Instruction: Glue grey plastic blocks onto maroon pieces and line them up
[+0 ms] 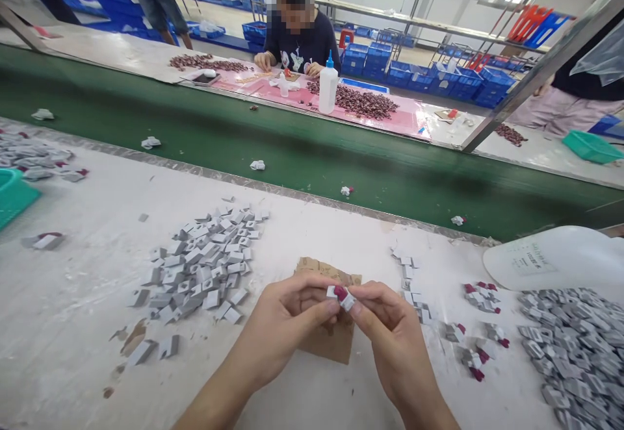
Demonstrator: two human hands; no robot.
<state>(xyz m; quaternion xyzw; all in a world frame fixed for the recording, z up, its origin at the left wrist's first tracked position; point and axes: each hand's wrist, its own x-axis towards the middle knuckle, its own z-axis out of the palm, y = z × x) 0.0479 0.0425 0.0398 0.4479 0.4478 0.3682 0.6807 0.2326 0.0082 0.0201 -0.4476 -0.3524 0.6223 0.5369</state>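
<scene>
Between the fingertips of both hands is a small grey and dark-red piece [340, 292], held over a brown cardboard scrap [331, 345]. My left hand [297, 306] pinches its left side, thumb toward me. Its right side is gripped by the thumb and forefinger of my right hand [385, 316]. To the left spreads a heap of small grey blocks [205, 261], some with a hole showing. On the right lie several grey pieces with dark-red parts [472, 358], near a short row of light grey pieces [407, 271].
A larger heap of grey pieces [580, 352] lies far right, beside a white plastic jug [550, 258] on its side. A teal tray [14, 193] stands at the left edge. Beyond the table runs a green conveyor belt [205, 141] with small pieces on it; a co-worker [297, 34] sits across.
</scene>
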